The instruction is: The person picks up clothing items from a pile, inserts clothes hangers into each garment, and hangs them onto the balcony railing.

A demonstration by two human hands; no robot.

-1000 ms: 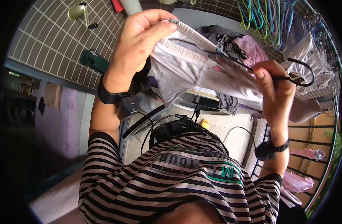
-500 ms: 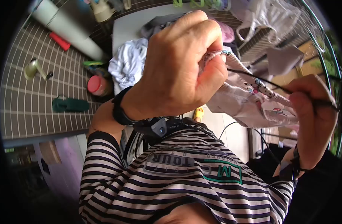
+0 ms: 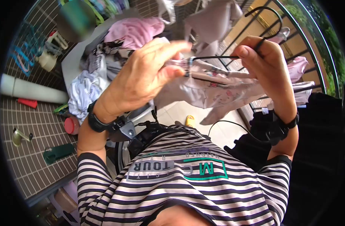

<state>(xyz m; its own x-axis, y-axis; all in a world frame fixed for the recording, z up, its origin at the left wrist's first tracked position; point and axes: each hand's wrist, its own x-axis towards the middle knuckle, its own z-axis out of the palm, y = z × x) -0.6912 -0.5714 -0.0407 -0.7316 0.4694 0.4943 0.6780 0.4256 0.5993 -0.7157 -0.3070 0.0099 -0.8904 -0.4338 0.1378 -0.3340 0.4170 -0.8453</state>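
My left hand [image 3: 138, 75] pinches the gathered elastic waistband of a pale pink printed garment [image 3: 214, 90], with the forefinger stretched out above it. Just beside those fingertips is the end of a black clothes hanger [image 3: 217, 57], at the waistband's edge. The hanger's hook points up and to the right, above my right hand [image 3: 268, 62]. That hand is closed around the hanger near the hook's base. Between my two hands the garment hangs down in folds. How far the hanger reaches into the waistband is partly hidden.
Laundry lies on the left, including a pink cloth [image 3: 133, 32] and a whitish cloth [image 3: 84, 92]. A jar with a red lid [image 3: 71, 125] and a tap [image 3: 20, 137] are further left. Garments [image 3: 214, 24] hang ahead, near a balcony railing [image 3: 304, 41]. A yellow slipper [image 3: 190, 120] shows below.
The view has swung right, and my hands appear further left. My left fist has loosened into a pinch with the forefinger extended. The hanger's hook now shows above my right hand.
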